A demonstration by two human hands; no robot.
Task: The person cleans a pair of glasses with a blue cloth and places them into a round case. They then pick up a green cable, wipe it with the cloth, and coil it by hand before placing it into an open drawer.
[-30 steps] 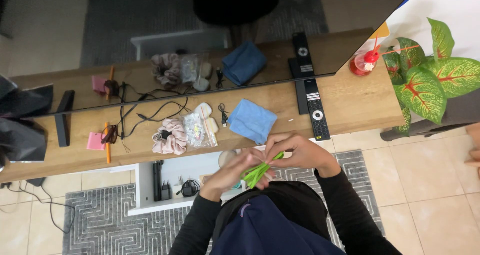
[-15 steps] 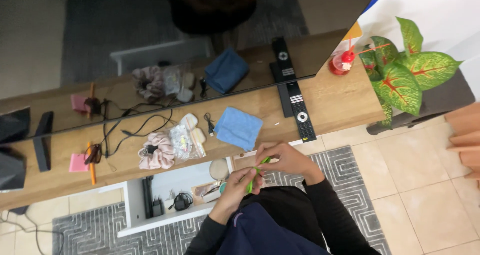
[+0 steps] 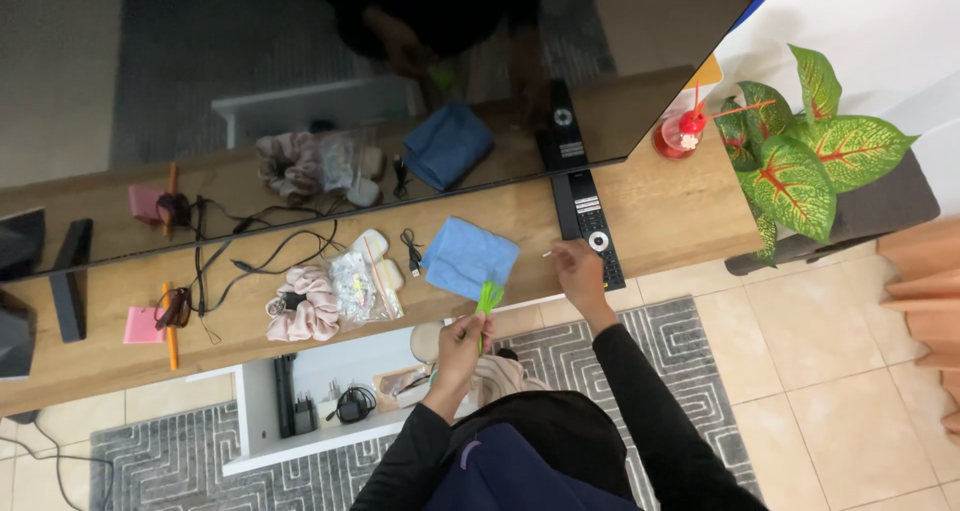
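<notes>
Looking down from the head camera, a long wooden surface (image 3: 680,206) runs across the frame with a dark glossy screen (image 3: 300,61) standing along its back edge and mirroring what lies in front of it. Near the middle lies a blue cloth (image 3: 468,258), with a small black clip (image 3: 411,243) just beside its left edge. Further left sit a clear plastic bag (image 3: 362,283) of small items, a pink scrunchie (image 3: 303,305), looping black cables (image 3: 255,256), an orange pencil (image 3: 169,331) and a pink sticky pad (image 3: 141,325). A black remote control (image 3: 592,226) lies to the right of the cloth, a red bottle (image 3: 681,134) stands further right, and a potted plant (image 3: 800,156) with green and red leaves fills the right end. Below the surface are a white shelf (image 3: 330,391) with chargers and a grey patterned rug (image 3: 640,371).

The left hand (image 3: 461,339) is curled shut around a bright green thing (image 3: 488,300), which sticks up from the fist and overlaps the lower edge of the blue cloth. The right hand (image 3: 579,268) hovers just beside the remote control, fingers pinching a thin pale stick (image 3: 551,254) whose tip points left toward the cloth. The two hands are apart, the cloth's right corner between them.
</notes>
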